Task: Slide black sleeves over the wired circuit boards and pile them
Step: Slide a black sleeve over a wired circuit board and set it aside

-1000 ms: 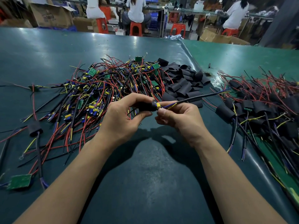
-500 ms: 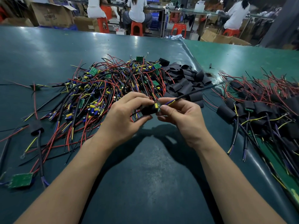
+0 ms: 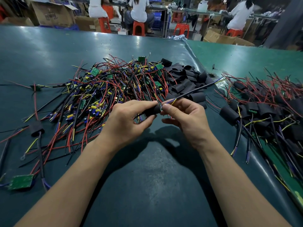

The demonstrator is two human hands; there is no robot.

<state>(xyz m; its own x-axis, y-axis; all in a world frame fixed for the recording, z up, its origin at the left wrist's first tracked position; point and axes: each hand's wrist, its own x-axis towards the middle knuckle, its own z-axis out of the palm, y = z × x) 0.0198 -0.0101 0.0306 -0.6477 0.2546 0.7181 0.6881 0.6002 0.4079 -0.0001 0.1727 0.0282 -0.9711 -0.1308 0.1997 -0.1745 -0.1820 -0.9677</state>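
Note:
My left hand [image 3: 126, 118] grips a black sleeve [image 3: 153, 110] that covers most of a wired circuit board. My right hand [image 3: 185, 113] pinches the board's end and its blue and yellow wires at the sleeve's mouth; their black cable [image 3: 195, 90] runs up and to the right. Behind my hands lies a tangled heap of bare wired boards [image 3: 106, 86]. A heap of loose black sleeves [image 3: 185, 81] lies next to it on the right. Sleeved boards are piled at the right [image 3: 262, 110].
A single sleeved board [image 3: 36, 128] and a bare green board [image 3: 21, 181] lie at the left on the green table [image 3: 147, 185]. A raised seam [image 3: 196, 63] crosses the table toward the right. Beyond the far edge are cardboard boxes, red stools and seated people.
The sleeve has slid further over the board: the yellow part at its mouth is now almost covered. Both hands stayed together in the same place.

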